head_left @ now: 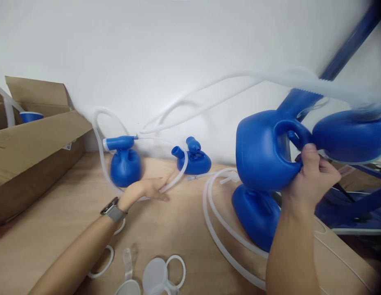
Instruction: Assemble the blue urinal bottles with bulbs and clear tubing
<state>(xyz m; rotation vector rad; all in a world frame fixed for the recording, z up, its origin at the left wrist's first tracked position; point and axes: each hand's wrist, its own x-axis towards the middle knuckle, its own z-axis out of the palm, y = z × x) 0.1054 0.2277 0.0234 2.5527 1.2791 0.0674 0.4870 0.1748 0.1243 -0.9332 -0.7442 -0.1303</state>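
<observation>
On the right, my right hand (314,176) is closed around the loop handle of a blue plastic urinal bottle (258,147), held tilted above the table. Beneath it another blue bottle (258,215) lies on the tabletop, partly hidden by my forearm. My left hand (152,189), with a watch on the wrist, reaches over the table with fingers stretched out. It is beside a milky flexible tube (178,178); whether it touches the tube I cannot tell. Close by stand a blue bottle (125,166) with a tube fitted and a smaller-looking one (195,162) against the wall.
An open cardboard box (39,151) at the left holds a blue piece. White lids with rings (155,274) lie at the front. Coiled tubing (213,209) runs across the wooden table (184,229). Another blue bottle (350,135) and a blue metal frame (346,49) are at the right.
</observation>
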